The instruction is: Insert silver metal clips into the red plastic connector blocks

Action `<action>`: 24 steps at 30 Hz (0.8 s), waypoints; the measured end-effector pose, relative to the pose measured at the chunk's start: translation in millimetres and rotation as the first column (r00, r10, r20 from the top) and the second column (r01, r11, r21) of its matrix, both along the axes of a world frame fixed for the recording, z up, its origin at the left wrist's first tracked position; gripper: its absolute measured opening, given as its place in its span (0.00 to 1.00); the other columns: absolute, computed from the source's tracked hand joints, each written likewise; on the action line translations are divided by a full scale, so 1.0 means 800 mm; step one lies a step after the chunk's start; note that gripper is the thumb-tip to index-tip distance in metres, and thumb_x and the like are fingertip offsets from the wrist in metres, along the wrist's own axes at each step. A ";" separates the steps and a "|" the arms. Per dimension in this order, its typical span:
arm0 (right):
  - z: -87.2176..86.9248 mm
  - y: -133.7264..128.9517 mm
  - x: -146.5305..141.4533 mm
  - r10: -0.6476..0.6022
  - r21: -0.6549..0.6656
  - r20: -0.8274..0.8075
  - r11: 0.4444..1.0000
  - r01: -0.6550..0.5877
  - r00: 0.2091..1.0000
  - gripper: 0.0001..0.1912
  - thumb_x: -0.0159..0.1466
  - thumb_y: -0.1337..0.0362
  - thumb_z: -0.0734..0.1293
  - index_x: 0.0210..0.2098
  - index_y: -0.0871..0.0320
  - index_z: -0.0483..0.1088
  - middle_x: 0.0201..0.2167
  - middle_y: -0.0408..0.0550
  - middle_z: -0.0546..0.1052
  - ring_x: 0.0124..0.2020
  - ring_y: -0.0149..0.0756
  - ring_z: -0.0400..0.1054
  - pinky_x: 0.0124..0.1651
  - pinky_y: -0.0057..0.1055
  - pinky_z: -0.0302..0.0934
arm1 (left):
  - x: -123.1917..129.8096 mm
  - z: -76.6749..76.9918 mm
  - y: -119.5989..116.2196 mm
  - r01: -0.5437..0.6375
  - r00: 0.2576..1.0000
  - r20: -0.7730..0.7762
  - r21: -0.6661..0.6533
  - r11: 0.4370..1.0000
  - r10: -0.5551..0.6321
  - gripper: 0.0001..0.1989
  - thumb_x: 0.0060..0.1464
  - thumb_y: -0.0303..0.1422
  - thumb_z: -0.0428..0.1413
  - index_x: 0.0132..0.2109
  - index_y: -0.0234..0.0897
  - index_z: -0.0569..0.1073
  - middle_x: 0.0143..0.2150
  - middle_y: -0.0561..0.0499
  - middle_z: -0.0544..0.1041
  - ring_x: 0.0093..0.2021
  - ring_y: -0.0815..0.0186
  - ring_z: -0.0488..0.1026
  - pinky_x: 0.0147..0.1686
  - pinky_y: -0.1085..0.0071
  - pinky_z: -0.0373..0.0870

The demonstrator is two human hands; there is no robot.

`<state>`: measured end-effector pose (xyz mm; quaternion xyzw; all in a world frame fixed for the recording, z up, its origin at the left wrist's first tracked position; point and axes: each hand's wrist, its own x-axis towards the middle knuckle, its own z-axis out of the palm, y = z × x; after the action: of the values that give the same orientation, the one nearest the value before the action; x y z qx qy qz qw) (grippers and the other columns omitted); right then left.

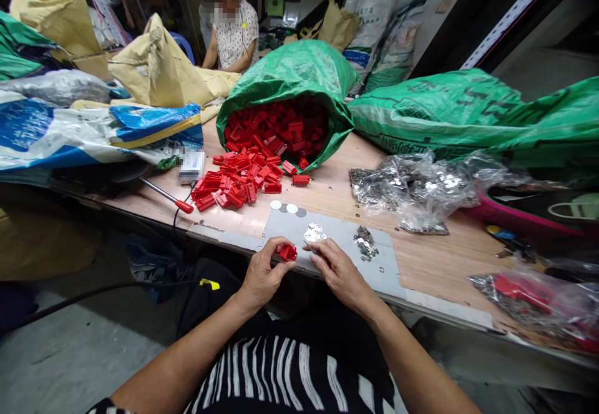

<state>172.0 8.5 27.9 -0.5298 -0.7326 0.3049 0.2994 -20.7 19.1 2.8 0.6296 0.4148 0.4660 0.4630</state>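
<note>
Between the thumb and fingers of my left hand (266, 273) is a red plastic part (287, 252), held over the table's front edge. My right hand (337, 270) is beside it, fingertips pinched on a small thin metal piece (309, 248) too small to name. Just beyond my hands lies a grey mat (337, 230). On it rest a little heap of shiny flat metal pieces (314, 233) and a darker heap of small metal parts (365, 243). A loose pile of similar red plastic parts (234, 180) lies to the left.
Red parts spill from an open green sack (299, 70). Clear plastic bags of metal pieces (416, 183) lie right of it, near a pink basket (500, 214). A red-handled tool (182, 205) lies at the left front edge. Another person (238, 33) sits behind the table.
</note>
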 end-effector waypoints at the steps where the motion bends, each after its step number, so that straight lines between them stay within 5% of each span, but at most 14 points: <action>1: -0.002 0.000 0.001 -0.005 0.015 0.031 1.000 0.005 1.000 0.12 0.67 0.62 0.58 0.46 0.54 0.69 0.39 0.49 0.71 0.41 0.37 0.66 0.45 0.35 0.61 | -0.001 -0.002 0.004 -0.006 0.999 -0.054 0.028 1.000 0.007 0.14 0.50 0.29 0.59 0.46 0.42 0.71 0.39 0.51 0.76 0.40 0.64 0.73 0.44 0.69 0.68; 8: -0.009 0.002 -0.004 0.020 0.019 0.132 1.000 -0.023 0.991 0.09 0.65 0.64 0.61 0.43 0.54 0.70 0.36 0.46 0.76 0.36 0.35 0.69 0.41 0.33 0.62 | -0.002 -0.010 0.018 0.033 0.981 -0.196 0.144 0.989 -0.004 0.19 0.49 0.27 0.58 0.50 0.43 0.73 0.45 0.49 0.78 0.44 0.61 0.74 0.47 0.65 0.69; 24: -0.008 0.005 -0.010 0.063 0.072 0.214 0.994 -0.080 0.975 0.09 0.63 0.70 0.61 0.38 0.54 0.72 0.36 0.47 0.75 0.38 0.36 0.70 0.42 0.33 0.64 | -0.003 -0.012 0.026 0.050 0.976 -0.218 0.104 0.993 -0.026 0.20 0.47 0.27 0.60 0.49 0.45 0.74 0.45 0.51 0.79 0.45 0.60 0.75 0.46 0.65 0.69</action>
<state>164.2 12.4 21.1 -0.5200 -0.7906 0.2276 0.2298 -23.2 39.8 -6.9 0.7089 0.4244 0.4077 0.3888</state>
